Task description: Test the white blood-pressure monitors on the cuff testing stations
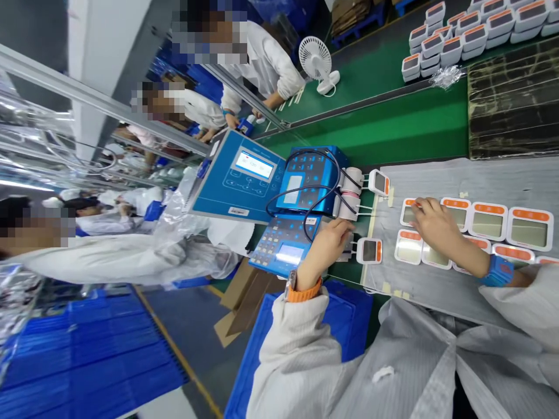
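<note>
Right in front of you, your right hand [430, 224] lies flat with the fingers loosely spread, tips on the orange top strip of a white display unit [410, 214], and a blue wrist strap [498, 270] sits at the cuff. Your left hand [325, 247], with an orange watch strap [303, 289] on the wrist, is curled against a black fixture [350, 247]. Whether it's pinching anything, I can't tell; the fingers hide it. Just beside it, a white test unit [369, 251] sits at the fixture, and another white test unit [379, 183] sits by the white rollers [350, 195].

The other units lie in rows on a gray sheet [502, 180], each with an orange strip and a blank gray-green screen.

Moving out, black cables loop over a blue keypad tester [311, 180]. The big blue panel [238, 174] has a lit screen, but its writing and the white label are too small to read. Farther off, a co-worker's hands [231, 119] work at the bench, past a white desk fan [317, 64] and stacked units [454, 41].
</note>
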A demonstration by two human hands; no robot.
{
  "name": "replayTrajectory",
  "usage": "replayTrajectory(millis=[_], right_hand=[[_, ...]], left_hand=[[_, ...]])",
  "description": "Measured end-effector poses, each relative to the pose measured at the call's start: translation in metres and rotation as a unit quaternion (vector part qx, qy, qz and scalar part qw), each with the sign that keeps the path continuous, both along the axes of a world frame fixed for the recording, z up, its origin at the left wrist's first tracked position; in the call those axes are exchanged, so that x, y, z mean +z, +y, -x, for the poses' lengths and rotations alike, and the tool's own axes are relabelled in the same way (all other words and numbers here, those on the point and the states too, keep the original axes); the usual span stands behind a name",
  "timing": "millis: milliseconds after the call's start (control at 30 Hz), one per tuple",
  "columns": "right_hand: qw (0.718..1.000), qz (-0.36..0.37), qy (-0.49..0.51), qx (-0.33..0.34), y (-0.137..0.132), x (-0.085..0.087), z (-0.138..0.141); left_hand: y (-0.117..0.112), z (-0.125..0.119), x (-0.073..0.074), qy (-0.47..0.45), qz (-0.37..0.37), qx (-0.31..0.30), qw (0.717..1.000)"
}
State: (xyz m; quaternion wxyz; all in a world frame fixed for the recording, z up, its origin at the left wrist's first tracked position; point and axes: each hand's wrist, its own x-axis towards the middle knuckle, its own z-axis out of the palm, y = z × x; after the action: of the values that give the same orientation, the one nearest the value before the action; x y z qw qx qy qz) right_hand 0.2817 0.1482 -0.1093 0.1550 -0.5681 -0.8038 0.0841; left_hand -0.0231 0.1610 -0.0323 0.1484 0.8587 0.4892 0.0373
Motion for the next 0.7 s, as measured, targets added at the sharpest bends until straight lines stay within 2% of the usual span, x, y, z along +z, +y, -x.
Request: replayTrajectory(millis=[133, 300, 400, 467, 567, 600, 633, 667, 700], right_hand=[[1.000, -0.009, 0.011, 0.005, -0.001, -0.009, 0.000], [1.000, 0.022, 0.020, 0.009, 0.006, -0.008, -0.006], [0.999, 0.049, 0.007, 0.017, 0.015, -0.001, -0.008], [0.995, 0.095, 0.002, 0.018, 0.025, 0.008, -0.005], [0.983, 0.161, 0.083, -0.037, 0.041, 0.025, 0.012], [0.968, 0.193, 0.147, -0.067, 0.046, 0.030, 0.021], [0.941, 0.236, 0.223, -0.098, 0.050, 0.033, 0.031], [0.898, 0.290, 0.306, -0.126, 0.054, 0.035, 0.042], [0.842, 0.347, 0.386, -0.150, 0.056, 0.035, 0.052]], left_hand=[[0.007, -0.001, -0.004, 0.003, -0.031, 0.003, 1.000], [0.033, -0.011, -0.011, 0.019, -0.064, 0.013, 0.998], [0.054, -0.019, -0.025, 0.003, -0.060, 0.004, 0.998], [0.067, -0.025, -0.035, -0.022, -0.041, -0.008, 0.999], [0.082, -0.035, -0.046, -0.052, 0.003, -0.005, 0.999], [0.085, -0.037, -0.048, -0.061, 0.015, 0.005, 0.998], [0.087, -0.038, -0.049, -0.072, 0.024, 0.018, 0.997], [0.088, -0.038, -0.049, -0.089, 0.030, 0.034, 0.995], [0.088, -0.038, -0.048, -0.113, 0.033, 0.052, 0.992]])
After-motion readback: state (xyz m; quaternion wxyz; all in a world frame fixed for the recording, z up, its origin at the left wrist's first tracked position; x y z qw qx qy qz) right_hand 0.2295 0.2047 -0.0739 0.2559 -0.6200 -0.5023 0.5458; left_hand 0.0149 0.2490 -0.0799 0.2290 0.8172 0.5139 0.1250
